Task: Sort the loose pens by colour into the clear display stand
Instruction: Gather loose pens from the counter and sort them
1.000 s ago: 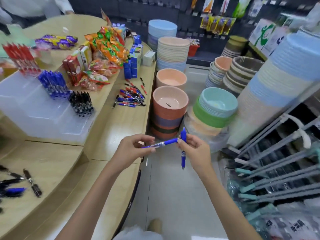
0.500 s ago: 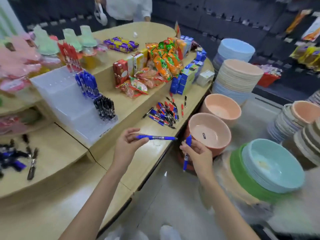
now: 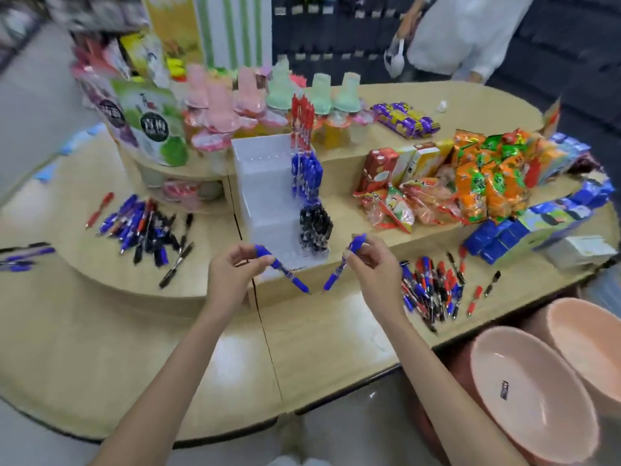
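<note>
My left hand [image 3: 232, 275] pinches a blue pen [image 3: 285, 271] with its tip slanting down to the right. In my right hand [image 3: 371, 264] is a second blue pen [image 3: 337, 272], tip slanting down to the left. Both hands hover just in front of the clear stepped display stand [image 3: 260, 183]. The stand holds red pens [image 3: 302, 121] on its top step, blue pens [image 3: 306, 178] on the middle step and black pens [image 3: 315, 228] on the lowest step. One pile of loose pens [image 3: 148, 230] lies to the left, a second pile of loose pens [image 3: 431, 287] to the right.
Snack packets [image 3: 470, 183] and blue boxes [image 3: 524, 230] crowd the right of the wooden table [image 3: 319, 338]. Cups and pouches [image 3: 215, 105] fill the raised shelf behind. Pink basins [image 3: 537, 395] stand at lower right. A person in white [image 3: 463, 31] stands beyond the table.
The view has swung left to face the stand head-on. Both hands have moved apart and closer to the stand, each still holding its blue pen, now with tips pointing down.
</note>
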